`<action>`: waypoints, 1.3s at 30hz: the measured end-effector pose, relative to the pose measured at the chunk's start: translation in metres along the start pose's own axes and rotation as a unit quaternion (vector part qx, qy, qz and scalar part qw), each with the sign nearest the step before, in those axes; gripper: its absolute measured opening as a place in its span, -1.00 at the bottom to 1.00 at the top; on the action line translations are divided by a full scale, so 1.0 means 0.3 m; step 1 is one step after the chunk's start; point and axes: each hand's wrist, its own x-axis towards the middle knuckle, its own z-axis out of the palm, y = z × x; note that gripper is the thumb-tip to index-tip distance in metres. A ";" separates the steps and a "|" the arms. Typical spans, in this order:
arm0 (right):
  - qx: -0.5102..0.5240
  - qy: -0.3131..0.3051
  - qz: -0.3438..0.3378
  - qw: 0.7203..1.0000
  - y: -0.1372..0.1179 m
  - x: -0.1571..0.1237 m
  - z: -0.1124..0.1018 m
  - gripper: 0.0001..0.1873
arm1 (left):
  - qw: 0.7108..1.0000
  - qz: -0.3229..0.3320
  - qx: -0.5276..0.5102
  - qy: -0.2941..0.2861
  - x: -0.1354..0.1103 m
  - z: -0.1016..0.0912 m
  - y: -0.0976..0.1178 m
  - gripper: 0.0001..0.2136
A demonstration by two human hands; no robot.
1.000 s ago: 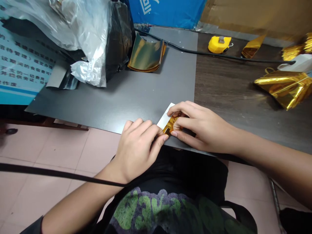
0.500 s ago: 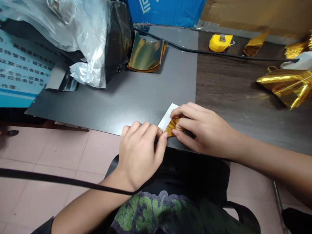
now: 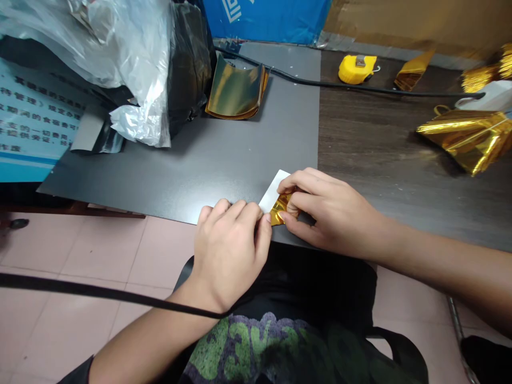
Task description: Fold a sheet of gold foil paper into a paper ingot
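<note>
A small piece of gold foil paper (image 3: 279, 209) with a white strip (image 3: 273, 192) along one side lies at the front edge of the grey board (image 3: 224, 160). My left hand (image 3: 232, 234) is closed over its left end, thumb and forefinger pinching the corner. On the right side my right hand (image 3: 328, 208) pinches the gold part with curled fingers, its fingertips partly hiding the sheet. Whether the white strip is the foil's reverse side or a separate piece, I cannot tell.
Behind stand a stack of gold sheets (image 3: 236, 88), a plastic bag (image 3: 140, 58), a yellow tape measure (image 3: 357, 69) and a folded gold piece (image 3: 414, 70). A gold foil bundle (image 3: 472, 138) lies at the right. A black cable (image 3: 304, 81) crosses the table's back.
The foil's gold surface looks slightly more creased and raised between my hands. My fingers keep nearly the same grip, and the whole view has shifted slightly.
</note>
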 end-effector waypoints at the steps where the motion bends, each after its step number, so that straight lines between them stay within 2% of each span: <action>1: 0.004 0.001 0.004 1.000 -0.001 0.000 0.001 -0.72 | 1.000 -0.003 -0.001 0.000 0.000 0.001 -0.001 -0.72; 10: 0.013 0.006 0.011 1.000 -0.004 0.002 0.002 -0.71 | 1.000 -0.009 0.003 0.009 0.003 0.011 0.000 -0.72; 18: 0.029 0.003 0.013 0.999 -0.001 0.006 0.006 -0.71 | 0.999 -0.008 0.040 -0.008 0.008 0.004 0.008 -0.71; 33: 0.042 -0.001 -0.002 0.999 0.010 0.010 0.004 -0.73 | 0.999 -0.021 0.009 -0.027 0.015 -0.006 0.006 -0.75; 39: 0.053 0.002 -0.007 0.999 0.013 0.012 0.007 -0.81 | 0.999 -0.043 -0.007 -0.017 0.013 -0.007 0.014 -0.74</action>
